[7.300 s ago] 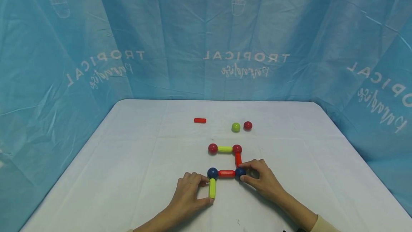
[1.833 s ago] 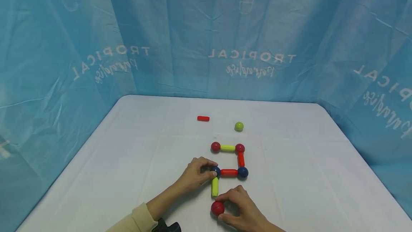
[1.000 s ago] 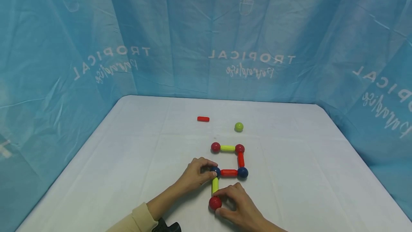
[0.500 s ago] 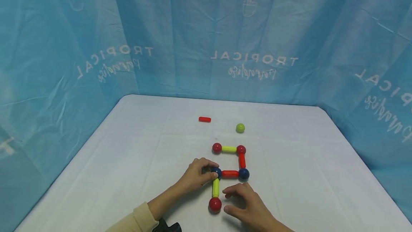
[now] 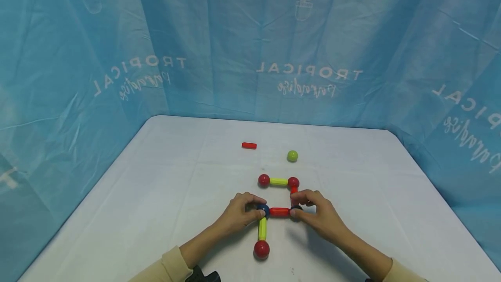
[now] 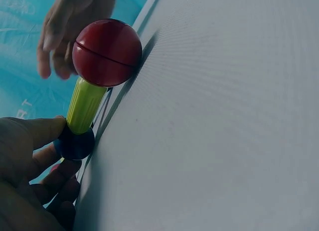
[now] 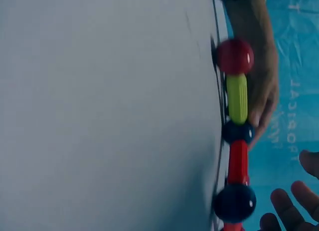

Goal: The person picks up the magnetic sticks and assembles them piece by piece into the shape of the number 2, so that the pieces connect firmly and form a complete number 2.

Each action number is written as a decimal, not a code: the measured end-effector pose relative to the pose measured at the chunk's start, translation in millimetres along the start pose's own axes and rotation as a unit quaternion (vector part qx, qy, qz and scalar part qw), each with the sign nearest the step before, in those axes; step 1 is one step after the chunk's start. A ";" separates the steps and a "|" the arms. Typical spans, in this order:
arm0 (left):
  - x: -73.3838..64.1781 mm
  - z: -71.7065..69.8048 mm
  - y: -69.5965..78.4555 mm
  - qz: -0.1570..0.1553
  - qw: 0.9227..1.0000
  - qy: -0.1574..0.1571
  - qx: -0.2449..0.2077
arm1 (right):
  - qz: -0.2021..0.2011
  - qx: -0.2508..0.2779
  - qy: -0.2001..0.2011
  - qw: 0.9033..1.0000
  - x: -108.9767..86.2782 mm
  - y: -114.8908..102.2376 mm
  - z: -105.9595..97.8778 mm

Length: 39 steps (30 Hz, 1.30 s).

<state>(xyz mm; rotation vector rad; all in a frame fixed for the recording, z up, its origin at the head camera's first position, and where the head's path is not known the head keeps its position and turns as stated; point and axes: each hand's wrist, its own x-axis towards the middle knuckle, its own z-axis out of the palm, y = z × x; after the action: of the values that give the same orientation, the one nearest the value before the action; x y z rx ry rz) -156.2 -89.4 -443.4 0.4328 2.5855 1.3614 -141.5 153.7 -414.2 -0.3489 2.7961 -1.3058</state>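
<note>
My left hand [image 5: 238,213] pinches the left blue ball [image 6: 76,144] between thumb and fingers. A yellow-green rod [image 5: 262,229] runs from that ball toward me, ending at a large red ball [image 5: 261,250]. From the same blue ball, a red rod [image 5: 279,212] leads to the right blue ball [image 7: 235,202]. Over this right ball hovers my right hand [image 5: 318,212], fingers spread; the right wrist view shows them apart from it. Another red rod [image 5: 294,190] goes back to a red ball [image 5: 293,182], joined by a yellow-green rod [image 5: 278,182] to a further red ball [image 5: 264,180].
Farther back on the white table [image 5: 164,164] lie a loose red rod [image 5: 248,146] and a light green ball [image 5: 292,156]. A blue printed curtain [image 5: 219,47] hangs behind and beside the table.
The right hand brought a red ball from the back to the near end of the yellow-green rod, let go, then moved to the right blue ball. The left hand shifted from that rod to the left blue ball.
</note>
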 end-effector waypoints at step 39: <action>-2.2 0.0 1.1 0.000 1.000 0.010 -0.023 | -0.068 -0.059 0.028 0.996 194.6 -41.8 14.5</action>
<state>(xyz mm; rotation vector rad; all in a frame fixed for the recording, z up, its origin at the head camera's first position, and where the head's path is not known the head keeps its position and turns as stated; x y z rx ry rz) -153.9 -89.7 -442.5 0.4139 2.5644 1.4277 -321.4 74.5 -379.7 -0.5238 2.9513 -1.1945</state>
